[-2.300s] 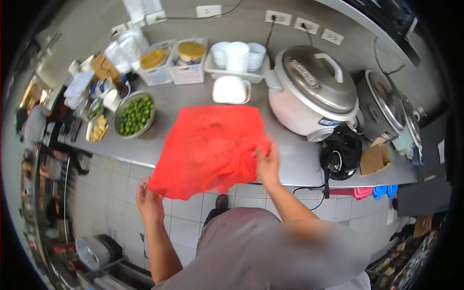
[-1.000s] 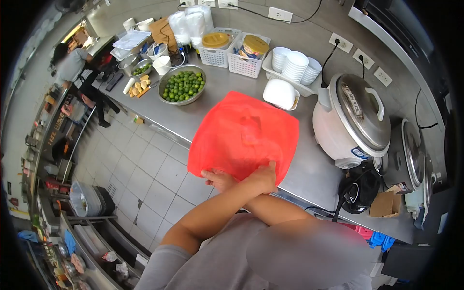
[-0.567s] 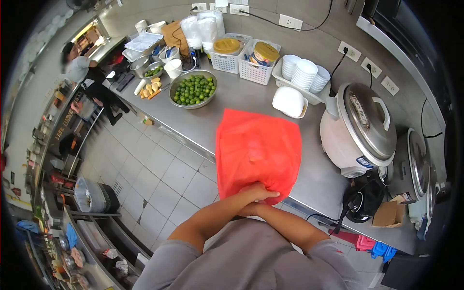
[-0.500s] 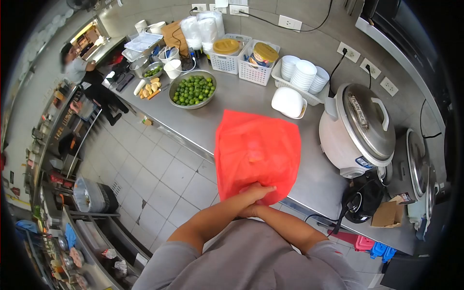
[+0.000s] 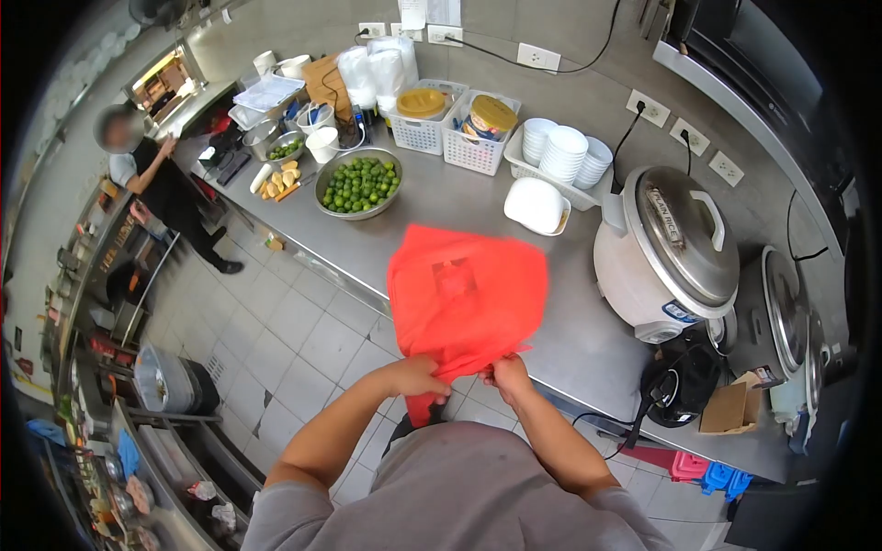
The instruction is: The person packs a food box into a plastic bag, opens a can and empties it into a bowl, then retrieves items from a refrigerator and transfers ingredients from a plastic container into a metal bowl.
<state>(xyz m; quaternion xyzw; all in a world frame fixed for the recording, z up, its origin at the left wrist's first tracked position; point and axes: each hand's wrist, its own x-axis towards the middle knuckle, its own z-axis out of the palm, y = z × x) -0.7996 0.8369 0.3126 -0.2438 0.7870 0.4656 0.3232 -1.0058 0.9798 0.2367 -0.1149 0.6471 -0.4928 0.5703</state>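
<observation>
Posture: both arms lowered in front of the torso, elbows bent and apart, forearms slanting inward and uncrossed. Left hand [image 5: 418, 376] reaches in from the left, back of the hand largely upward; grip narrow, fingers closed on the gathered near edge of the red bag [image 5: 469, 298]. A red strip hangs below this hand toward the torso. Right hand [image 5: 507, 375] comes in from the opposite side at about the same level, fingers curled; grip closed on the bag's near right edge. A small gap separates the hands.

Bag position: ahead of both hands, spread wide at its far end and drawn in toward the grips, overlapping the front edge of the desk [image 5: 579, 340] in view. Contact with the desk surface: cannot tell. A darker squarish patch shows on its upper face; nature unclear.

Surroundings on the desk: metal bowl of green fruit [image 5: 358, 184] beyond the bag to the left; pale yellow pieces [image 5: 280, 181] just beside that bowl. White lidded container [image 5: 535, 205] beyond the bag, near stacked white bowls [image 5: 563, 154]. Large rice cooker [image 5: 666, 253] to the right, open cardboard box [image 5: 732, 407] farther right. Another person [image 5: 152, 174] stands well apart at far left.
</observation>
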